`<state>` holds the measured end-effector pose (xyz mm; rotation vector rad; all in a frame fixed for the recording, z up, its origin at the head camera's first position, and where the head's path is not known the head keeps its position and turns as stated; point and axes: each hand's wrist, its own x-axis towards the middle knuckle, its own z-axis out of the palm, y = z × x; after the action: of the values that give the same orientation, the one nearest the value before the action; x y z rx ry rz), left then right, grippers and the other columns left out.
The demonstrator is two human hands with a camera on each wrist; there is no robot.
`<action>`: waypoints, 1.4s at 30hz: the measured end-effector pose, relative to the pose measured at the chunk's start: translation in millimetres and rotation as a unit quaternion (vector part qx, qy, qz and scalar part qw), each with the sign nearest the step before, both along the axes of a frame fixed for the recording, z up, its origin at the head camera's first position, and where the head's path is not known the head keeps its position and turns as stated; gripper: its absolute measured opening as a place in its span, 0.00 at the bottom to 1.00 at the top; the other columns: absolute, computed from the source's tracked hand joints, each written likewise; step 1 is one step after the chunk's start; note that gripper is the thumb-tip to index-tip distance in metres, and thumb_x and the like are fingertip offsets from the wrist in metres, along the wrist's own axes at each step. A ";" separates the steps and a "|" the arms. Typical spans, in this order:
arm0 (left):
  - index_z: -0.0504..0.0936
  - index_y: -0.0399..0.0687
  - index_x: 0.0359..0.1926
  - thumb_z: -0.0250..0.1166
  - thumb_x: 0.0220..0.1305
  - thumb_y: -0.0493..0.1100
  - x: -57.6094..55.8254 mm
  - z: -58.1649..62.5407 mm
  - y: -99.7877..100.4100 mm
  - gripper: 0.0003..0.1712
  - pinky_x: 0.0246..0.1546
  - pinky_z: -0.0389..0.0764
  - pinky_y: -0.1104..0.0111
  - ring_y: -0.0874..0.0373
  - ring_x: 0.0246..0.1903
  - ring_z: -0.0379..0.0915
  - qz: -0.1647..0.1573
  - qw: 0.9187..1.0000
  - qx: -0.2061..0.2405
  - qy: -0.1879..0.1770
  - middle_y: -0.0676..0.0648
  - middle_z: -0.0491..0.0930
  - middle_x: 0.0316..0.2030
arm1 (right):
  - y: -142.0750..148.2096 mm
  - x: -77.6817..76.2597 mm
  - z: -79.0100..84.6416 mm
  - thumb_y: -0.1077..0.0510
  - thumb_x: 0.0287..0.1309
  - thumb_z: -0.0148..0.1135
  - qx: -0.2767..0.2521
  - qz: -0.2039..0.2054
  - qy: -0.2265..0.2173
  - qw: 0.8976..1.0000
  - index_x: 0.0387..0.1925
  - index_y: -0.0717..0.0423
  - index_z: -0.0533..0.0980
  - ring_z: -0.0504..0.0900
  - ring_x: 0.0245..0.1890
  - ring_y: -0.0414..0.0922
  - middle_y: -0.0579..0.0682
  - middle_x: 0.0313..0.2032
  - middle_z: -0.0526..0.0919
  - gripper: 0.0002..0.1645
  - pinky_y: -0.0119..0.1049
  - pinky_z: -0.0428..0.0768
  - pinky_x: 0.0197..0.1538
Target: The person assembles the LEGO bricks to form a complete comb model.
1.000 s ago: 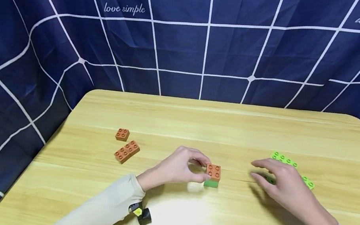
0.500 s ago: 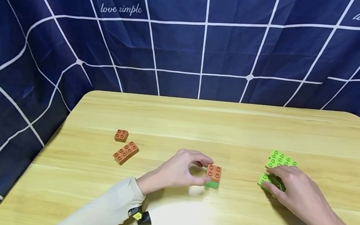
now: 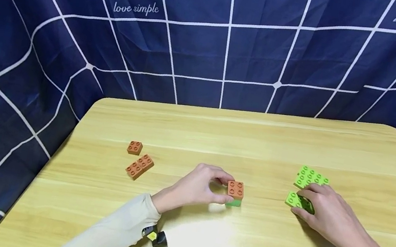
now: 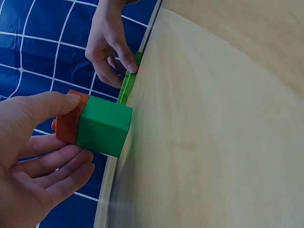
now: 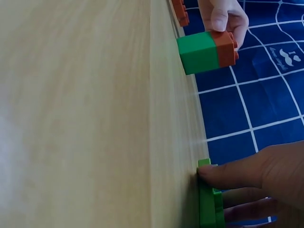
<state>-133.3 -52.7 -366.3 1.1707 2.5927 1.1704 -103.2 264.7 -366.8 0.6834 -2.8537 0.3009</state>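
My left hand pinches a square orange building brick between thumb and fingers. That brick sits on top of a taller green block, which stands upright on the table. On the right, my right hand grips a flat lime-green studded brick by its edges. The thumb lies along its near side, as the right wrist view shows, and the palm covers part of it. Just behind it lies a second lime-green studded piece, partly hidden by the fingers.
A small orange brick and a longer orange brick lie on the left of the wooden table. A dark blue curtain with white lines hangs along the back and left edges.
My right hand has moved down and right onto the front lime-green brick and now grips it. The left hand stays on the orange brick, nearly still.
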 end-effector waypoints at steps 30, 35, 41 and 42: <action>0.82 0.35 0.50 0.74 0.55 0.43 1.7 1.1 -0.4 0.24 0.45 0.78 0.78 0.58 0.39 0.82 0.019 0.999 -0.001 -0.035 0.44 0.86 0.40 | -17.9 1.1 9.0 0.61 0.45 0.73 -0.026 0.066 0.083 0.994 0.45 0.69 0.79 0.83 0.36 0.59 0.62 0.37 0.84 0.24 0.59 0.79 0.41; 0.83 0.36 0.49 0.74 0.54 0.43 0.9 -0.1 -0.6 0.23 0.45 0.78 0.79 0.59 0.39 0.82 0.016 0.999 0.006 -0.039 0.45 0.86 0.39 | -24.6 -0.8 12.1 0.61 0.49 0.72 -0.031 0.069 0.089 0.993 0.46 0.68 0.78 0.82 0.39 0.58 0.60 0.39 0.84 0.23 0.58 0.78 0.42; 0.83 0.36 0.50 0.74 0.55 0.43 -0.8 -0.2 -0.2 0.23 0.45 0.78 0.78 0.58 0.38 0.82 0.018 0.999 0.005 -0.039 0.44 0.86 0.40 | -31.5 -2.0 15.3 0.60 0.54 0.69 -0.040 0.074 0.090 0.992 0.50 0.69 0.77 0.81 0.42 0.59 0.62 0.42 0.82 0.24 0.59 0.78 0.44; 0.82 0.36 0.50 0.74 0.55 0.43 -1.0 -0.2 -0.2 0.23 0.45 0.79 0.78 0.58 0.38 0.82 0.019 0.999 0.004 -0.038 0.44 0.86 0.40 | -32.8 -2.1 15.7 0.60 0.54 0.69 -0.042 0.074 0.089 0.992 0.51 0.69 0.77 0.81 0.42 0.60 0.63 0.42 0.82 0.24 0.59 0.78 0.44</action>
<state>-134.3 -52.9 -366.5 1.0602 2.5670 1.2077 -105.3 232.0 -351.0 0.8618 -2.6118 0.3602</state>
